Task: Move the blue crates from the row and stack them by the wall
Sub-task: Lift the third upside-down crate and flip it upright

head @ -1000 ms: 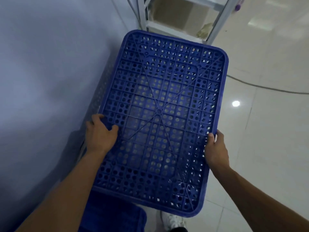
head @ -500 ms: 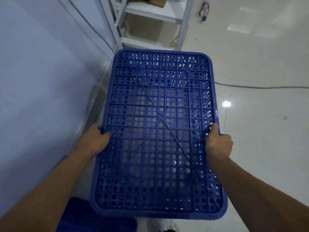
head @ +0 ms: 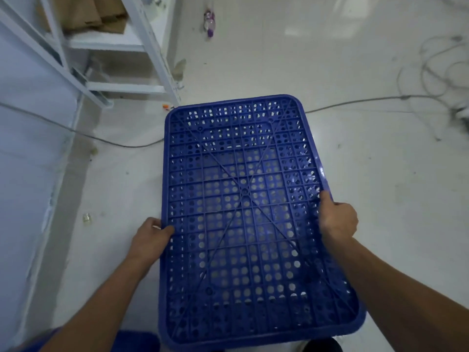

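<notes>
I carry one blue crate (head: 243, 199) upside down in front of me, its perforated, ribbed bottom facing the camera. My left hand (head: 152, 237) grips its left long edge about midway, thumb on top. On the opposite long edge my right hand (head: 337, 219) grips it, fingers curled round the rim. The crate hangs above the pale tiled floor, to the right of the wall (head: 25, 174). No other crate is fully in view; a blue patch (head: 137, 341) shows at the bottom edge.
A white metal shelf rack (head: 142, 47) with cardboard on it stands at the upper left against the wall. Cables (head: 355, 102) run across the floor behind the crate and coil at the right. A small bottle (head: 210, 21) lies on the floor far ahead.
The crate has swung away from the wall and now hangs over open floor, farther from the rack. My left thumb has shifted from the grid to the rim. Both hands keep hold.
</notes>
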A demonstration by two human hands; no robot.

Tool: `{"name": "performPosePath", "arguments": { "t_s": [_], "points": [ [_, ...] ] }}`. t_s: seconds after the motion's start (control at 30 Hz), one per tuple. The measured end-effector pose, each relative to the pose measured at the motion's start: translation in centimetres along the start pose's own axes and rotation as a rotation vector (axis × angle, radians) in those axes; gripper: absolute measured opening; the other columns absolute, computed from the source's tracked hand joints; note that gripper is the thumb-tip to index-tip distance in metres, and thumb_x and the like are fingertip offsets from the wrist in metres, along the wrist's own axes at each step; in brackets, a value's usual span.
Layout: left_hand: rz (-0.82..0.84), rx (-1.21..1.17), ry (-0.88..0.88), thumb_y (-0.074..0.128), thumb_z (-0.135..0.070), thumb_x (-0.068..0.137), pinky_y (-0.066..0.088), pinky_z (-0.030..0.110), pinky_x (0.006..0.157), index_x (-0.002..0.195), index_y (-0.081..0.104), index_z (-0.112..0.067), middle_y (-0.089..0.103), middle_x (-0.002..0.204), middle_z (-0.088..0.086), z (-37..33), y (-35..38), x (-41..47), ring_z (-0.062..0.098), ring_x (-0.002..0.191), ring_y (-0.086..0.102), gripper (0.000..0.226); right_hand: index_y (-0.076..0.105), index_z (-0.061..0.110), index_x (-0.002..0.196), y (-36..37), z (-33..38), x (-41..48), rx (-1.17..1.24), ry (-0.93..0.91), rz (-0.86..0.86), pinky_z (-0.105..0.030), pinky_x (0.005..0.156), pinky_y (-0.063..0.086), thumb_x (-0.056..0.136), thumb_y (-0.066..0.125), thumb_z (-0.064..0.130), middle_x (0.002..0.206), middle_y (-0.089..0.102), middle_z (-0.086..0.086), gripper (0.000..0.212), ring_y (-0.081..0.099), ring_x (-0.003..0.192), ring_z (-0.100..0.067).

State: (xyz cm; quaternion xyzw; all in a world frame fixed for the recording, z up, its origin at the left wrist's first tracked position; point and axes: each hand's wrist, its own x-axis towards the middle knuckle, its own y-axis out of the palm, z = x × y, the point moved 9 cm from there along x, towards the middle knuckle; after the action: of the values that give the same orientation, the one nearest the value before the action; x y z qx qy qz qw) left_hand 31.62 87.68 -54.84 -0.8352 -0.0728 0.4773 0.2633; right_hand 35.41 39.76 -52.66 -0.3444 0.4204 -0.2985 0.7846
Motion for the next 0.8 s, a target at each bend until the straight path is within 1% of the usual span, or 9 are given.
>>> {"name": "performPosePath", "arguments": {
  "t_s": [0.07, 0.23, 0.3, 0.37, 0.43, 0.5, 0.6, 0.7, 0.8],
  "points": [
    [0.012, -0.015, 0.013, 0.064, -0.033, 0.088, 0.058, 0.051, 0.085, 0.101, 0.057, -0.022, 0.069, 0.1, 0.009, -1.5, 2.8, -0.8, 0.028, 0.09, 0.069, 0.018, 0.067, -0.004, 0.076, -2.0, -1.4, 2.3, 0.008, 0.007, 0.003, -0.035, 0.063, 0.048, 0.091, 0.053, 0.051, 0.078, 0.069, -0.018, 0.058, 0.059, 0.063, -0.031],
    [0.028, 0.013, 0.049, 0.062, -0.034, 0.09, 0.058, 0.05, 0.085, 0.112, 0.056, -0.02, 0.07, 0.101, 0.009, -4.9, 9.0, -1.8, 0.029, 0.09, 0.069, 0.026, 0.069, -0.006, 0.09, -5.0, -4.7, 7.5, 0.017, 0.046, 0.074, -0.035, 0.064, 0.047, 0.093, 0.054, 0.048, 0.087, 0.07, -0.02, 0.056, 0.059, 0.067, -0.03],
    [0.031, 0.034, 0.068, 0.061, -0.034, 0.091, 0.059, 0.046, 0.083, 0.117, 0.055, -0.019, 0.07, 0.1, 0.008, -6.1, 11.3, -2.3, 0.028, 0.089, 0.069, 0.031, 0.068, -0.006, 0.094, -5.9, -5.8, 9.3, 0.001, 0.051, 0.103, -0.034, 0.065, 0.046, 0.094, 0.054, 0.047, 0.088, 0.069, -0.019, 0.055, 0.059, 0.069, -0.031],
    [0.032, 0.066, 0.088, 0.06, -0.035, 0.092, 0.057, 0.038, 0.079, 0.123, 0.053, -0.019, 0.068, 0.101, 0.008, -7.2, 13.0, -2.7, 0.026, 0.088, 0.067, 0.036, 0.067, -0.006, 0.1, -6.6, -6.6, 10.7, -0.003, 0.058, 0.121, -0.035, 0.068, 0.047, 0.094, 0.054, 0.047, 0.091, 0.067, -0.018, 0.055, 0.06, 0.074, -0.032],
    [0.033, 0.083, 0.094, 0.06, -0.036, 0.093, 0.055, 0.035, 0.076, 0.129, 0.052, -0.018, 0.068, 0.106, 0.009, -8.0, 14.4, -3.1, 0.026, 0.09, 0.066, 0.042, 0.066, -0.007, 0.105, -7.3, -7.1, 11.8, -0.013, 0.05, 0.13, -0.039, 0.074, 0.05, 0.094, 0.054, 0.048, 0.098, 0.067, -0.02, 0.057, 0.06, 0.079, -0.034],
    [0.047, 0.073, 0.095, 0.06, -0.038, 0.092, 0.056, 0.037, 0.081, 0.136, 0.05, -0.018, 0.067, 0.113, 0.009, -8.5, 15.8, -3.3, 0.026, 0.094, 0.066, 0.05, 0.064, -0.008, 0.11, -8.0, -7.6, 12.6, -0.014, 0.052, 0.145, -0.041, 0.081, 0.05, 0.095, 0.055, 0.047, 0.106, 0.066, -0.022, 0.058, 0.058, 0.084, -0.034],
    [0.082, 0.056, 0.091, 0.06, -0.043, 0.089, 0.055, 0.043, 0.094, 0.144, 0.045, -0.02, 0.064, 0.127, 0.007, -8.7, 17.4, -3.5, 0.025, 0.101, 0.066, 0.061, 0.062, -0.009, 0.116, -8.6, -8.4, 13.5, -0.024, 0.07, 0.171, -0.041, 0.083, 0.05, 0.095, 0.055, 0.047, 0.111, 0.066, -0.023, 0.059, 0.059, 0.089, -0.036],
    [0.108, 0.028, 0.062, 0.06, -0.047, 0.087, 0.053, 0.045, 0.098, 0.149, 0.04, -0.024, 0.06, 0.135, 0.006, -8.8, 18.4, -3.8, 0.026, 0.109, 0.065, 0.069, 0.063, -0.006, 0.112, -8.8, -8.6, 14.0, -0.027, 0.071, 0.195, -0.038, 0.077, 0.048, 0.096, 0.054, 0.046, 0.1, 0.064, -0.019, 0.055, 0.059, 0.085, -0.035],
    [0.101, 0.024, 0.059, 0.06, -0.046, 0.091, 0.05, 0.043, 0.102, 0.151, 0.037, -0.02, 0.055, 0.14, 0.006, -9.5, 18.5, -4.4, 0.028, 0.115, 0.061, 0.069, 0.066, -0.003, 0.095, -9.1, -8.4, 14.1, -0.032, 0.03, 0.201, -0.039, 0.077, 0.048, 0.097, 0.053, 0.047, 0.095, 0.067, -0.018, 0.051, 0.06, 0.08, -0.033]
  ]
}}
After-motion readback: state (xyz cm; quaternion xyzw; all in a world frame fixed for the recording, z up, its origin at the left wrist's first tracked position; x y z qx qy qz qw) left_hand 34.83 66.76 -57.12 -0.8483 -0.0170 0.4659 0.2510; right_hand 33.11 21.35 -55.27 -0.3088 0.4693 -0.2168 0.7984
